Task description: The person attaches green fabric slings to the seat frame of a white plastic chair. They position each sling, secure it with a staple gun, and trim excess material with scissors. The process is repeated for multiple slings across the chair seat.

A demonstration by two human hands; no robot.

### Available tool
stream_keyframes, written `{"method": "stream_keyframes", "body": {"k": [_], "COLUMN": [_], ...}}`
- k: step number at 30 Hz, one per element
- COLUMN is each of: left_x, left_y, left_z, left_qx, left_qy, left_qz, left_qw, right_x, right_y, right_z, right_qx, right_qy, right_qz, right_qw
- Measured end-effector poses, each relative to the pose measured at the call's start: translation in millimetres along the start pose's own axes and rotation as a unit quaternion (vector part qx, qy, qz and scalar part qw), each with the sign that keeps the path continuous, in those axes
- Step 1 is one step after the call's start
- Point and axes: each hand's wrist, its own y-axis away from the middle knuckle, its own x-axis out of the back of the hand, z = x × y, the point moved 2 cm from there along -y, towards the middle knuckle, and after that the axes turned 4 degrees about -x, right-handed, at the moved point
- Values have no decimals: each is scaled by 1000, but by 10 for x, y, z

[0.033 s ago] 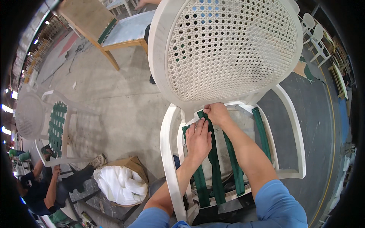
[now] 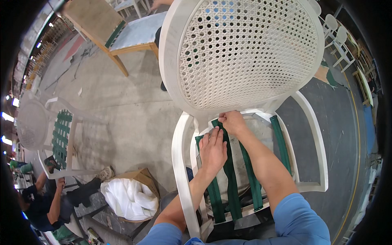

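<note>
A white armchair frame (image 2: 179,149) with a rounded cane back (image 2: 253,57) stands in front of me. Several dark green webbing straps (image 2: 232,192) run from front to rear across its seat opening. At the rear seat rail, beneath the cane back, my right hand (image 2: 234,123) is closed, its fingers pinching the far end of one strap. Just nearer, my left hand (image 2: 214,152) lies with fingers stretched out over the same strap, touching it. Another strap (image 2: 281,139) sits apart on the right side of the seat. My right fingertips are partly hidden.
At the left, a seated person (image 2: 43,200) works at another white chair (image 2: 32,122) with woven green webbing. A cardboard box (image 2: 145,179) holding white soft material stands between us. A wooden chair (image 2: 118,51) is at the far left. More white chairs (image 2: 341,41) line the far right.
</note>
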Motion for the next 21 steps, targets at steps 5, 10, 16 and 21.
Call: {"method": "stream_keyframes", "body": {"k": [5, 10, 16, 21], "left_x": [-76, -123, -134, -114], "left_y": [-202, -185, -206, -134], "left_z": [-60, -134, -37, -159], "left_qx": [16, 26, 10, 23], "left_qy": [-42, -82, -84, -97], "left_qz": [-82, -119, -121, -124], "left_qw": [996, 989, 989, 987], "right_x": [-5, -20, 112, 266], "right_y": [-32, -43, 153, 1334], "right_z": [56, 11, 118, 476], "right_qx": [11, -2, -3, -39], "right_qy": [-14, -19, -162, -408], "right_qz": [25, 8, 76, 104], "right_qw": [1000, 1000, 984, 906]}}
